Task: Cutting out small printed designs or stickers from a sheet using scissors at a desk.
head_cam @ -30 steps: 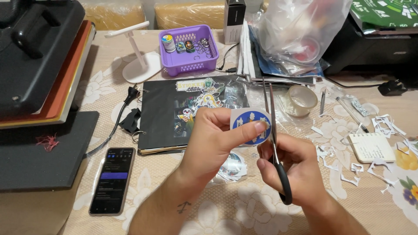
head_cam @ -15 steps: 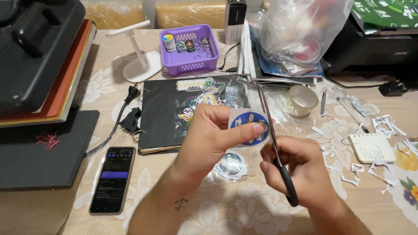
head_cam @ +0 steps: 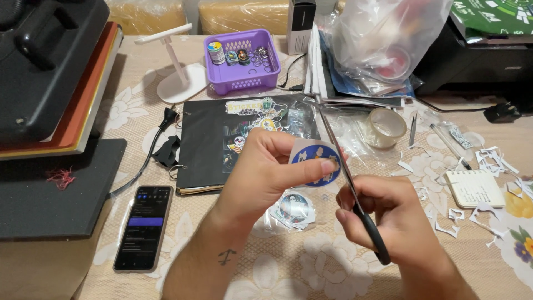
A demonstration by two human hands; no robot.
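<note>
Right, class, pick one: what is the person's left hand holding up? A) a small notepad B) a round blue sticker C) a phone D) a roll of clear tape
B: the left hand pinches a round blue sticker between thumb and fingers, while the right hand works scissors along its edge.

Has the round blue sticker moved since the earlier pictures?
Hardly: the round blue sticker, pinched in the left hand, sits just below the black album's lower right corner as before, only slightly turned against the scissors.
</note>
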